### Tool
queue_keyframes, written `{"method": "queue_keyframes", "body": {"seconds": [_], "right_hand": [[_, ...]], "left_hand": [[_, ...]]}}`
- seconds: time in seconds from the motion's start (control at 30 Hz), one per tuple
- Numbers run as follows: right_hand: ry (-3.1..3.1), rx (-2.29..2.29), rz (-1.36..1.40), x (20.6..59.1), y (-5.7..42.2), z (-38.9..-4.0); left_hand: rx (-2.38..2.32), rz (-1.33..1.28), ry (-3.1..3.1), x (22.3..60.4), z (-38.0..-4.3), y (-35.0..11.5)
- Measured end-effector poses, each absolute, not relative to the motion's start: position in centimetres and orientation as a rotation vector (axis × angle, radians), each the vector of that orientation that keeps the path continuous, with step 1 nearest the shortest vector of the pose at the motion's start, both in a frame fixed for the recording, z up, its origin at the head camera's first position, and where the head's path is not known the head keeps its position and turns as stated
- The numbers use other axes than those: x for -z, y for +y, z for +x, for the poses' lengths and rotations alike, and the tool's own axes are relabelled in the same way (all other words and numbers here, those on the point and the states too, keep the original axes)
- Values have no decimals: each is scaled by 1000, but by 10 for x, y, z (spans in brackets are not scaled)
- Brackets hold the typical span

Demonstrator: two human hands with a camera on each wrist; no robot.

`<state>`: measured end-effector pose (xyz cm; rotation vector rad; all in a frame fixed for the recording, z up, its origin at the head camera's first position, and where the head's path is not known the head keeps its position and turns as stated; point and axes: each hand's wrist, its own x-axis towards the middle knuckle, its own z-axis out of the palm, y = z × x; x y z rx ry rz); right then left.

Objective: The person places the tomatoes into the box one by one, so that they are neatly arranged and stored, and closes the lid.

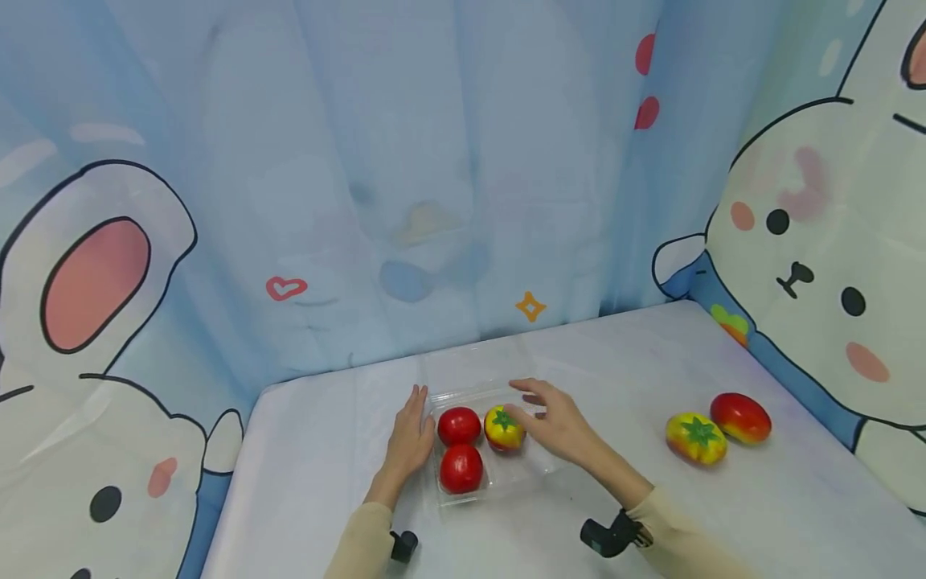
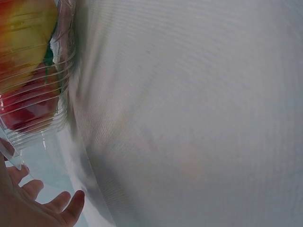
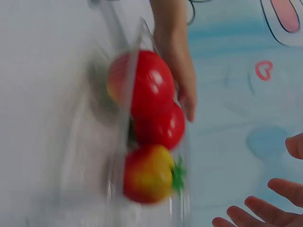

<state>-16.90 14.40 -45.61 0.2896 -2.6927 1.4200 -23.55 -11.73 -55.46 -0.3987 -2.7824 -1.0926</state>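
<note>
On the table lies a clear plastic box [image 1: 458, 499] holding three toy fruits. Two of them, a red fruit [image 1: 459, 425] and another red fruit [image 1: 461, 470], sit along its left side. Right of the rear one is a yellow-and-red fruit [image 1: 504, 428] with a green leafy top. My left hand [image 1: 408, 438] rests by the box's left wall, fingers spread in the left wrist view. Over the box's right part is my right hand [image 1: 555, 420], its thumb near the yellow-and-red fruit. Its fingers [image 3: 265, 211] look spread and hold nothing in the right wrist view.
To the right on the white-covered table [image 1: 579, 523] lie a yellow fruit with a green top [image 1: 696, 439] and a red fruit [image 1: 741, 418], touching or nearly so. A blue curtain [image 1: 434, 161] with printed cartoon figures hangs behind and at the sides.
</note>
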Motion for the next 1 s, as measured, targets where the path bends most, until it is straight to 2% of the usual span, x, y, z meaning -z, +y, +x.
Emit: {"method": "queue_keyframes", "body": {"seconds": [0.23,0.53,0.77,1.0], "right_hand": [[-2716,-1175,111,451,229,-162],[-2794,-926,-223,485,321,-135],[-2856,-973,-300,515,349,-133],[-2907,-1056,-433,522,356,-132]], "left_hand": [[1100,-403,-2781,552,-239,-116],[1080,-382,-2804,552,-235,-117],[1091,-380,-2798,554,-236,-119],[1086,-389,-2799,554,-236,-118]]}}
